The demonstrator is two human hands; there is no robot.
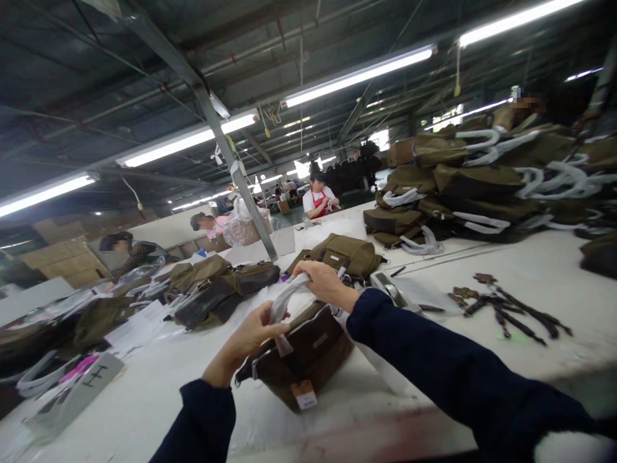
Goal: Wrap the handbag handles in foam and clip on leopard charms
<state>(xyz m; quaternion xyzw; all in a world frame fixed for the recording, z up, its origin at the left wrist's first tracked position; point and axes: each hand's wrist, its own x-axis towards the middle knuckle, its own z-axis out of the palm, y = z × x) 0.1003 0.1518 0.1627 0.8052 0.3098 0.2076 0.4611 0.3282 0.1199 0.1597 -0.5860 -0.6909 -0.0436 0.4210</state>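
An olive and dark brown handbag stands on the white table right in front of me, with a paper tag hanging at its lower front. Its handle is wrapped in whitish film and arches up above the bag. My left hand pinches the near-left part of this wrapped handle between thumb and fingers. Higher up and to the right, my right hand has its fingers closed round the top of the same handle. The bag's far side is partly hidden behind my hands.
Stacked olive bags fill the table's right rear. More bags lie at the left, near a white box. Dark straps lie to the right, and a metal tape dispenser-like object stands behind my right wrist. Several people work beyond.
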